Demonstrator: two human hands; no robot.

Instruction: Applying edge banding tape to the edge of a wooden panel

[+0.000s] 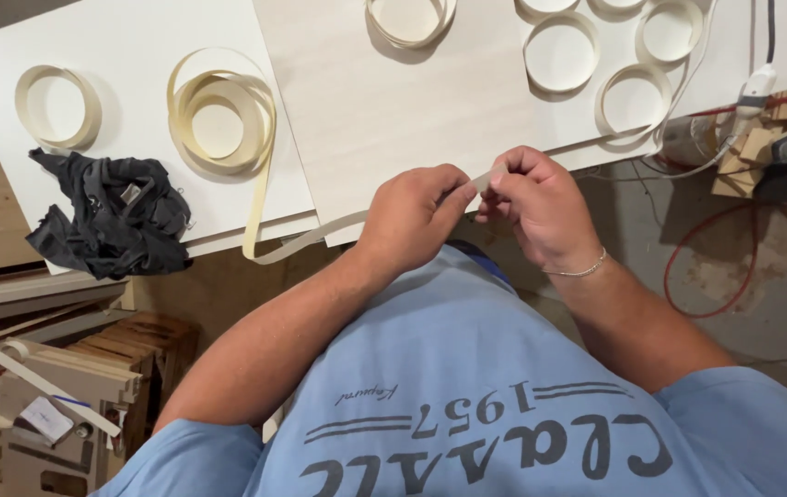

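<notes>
Mid-frame, my left hand [409, 218] and right hand [537, 204] each pinch the free end of the cream edging strip [306, 237], which trails left to its loose coil [220, 118] on the counter [384, 101]. I'm fingering the tip; next calls for steady pinch and careful alignment.

The person is wearing a light blue short-sleeved cotton T-shirt [467, 387] with dark grey printed lettering and stripes, filling the lower frame, and a thin silver chain bracelet [578, 271] on the right wrist, centre right.
</notes>
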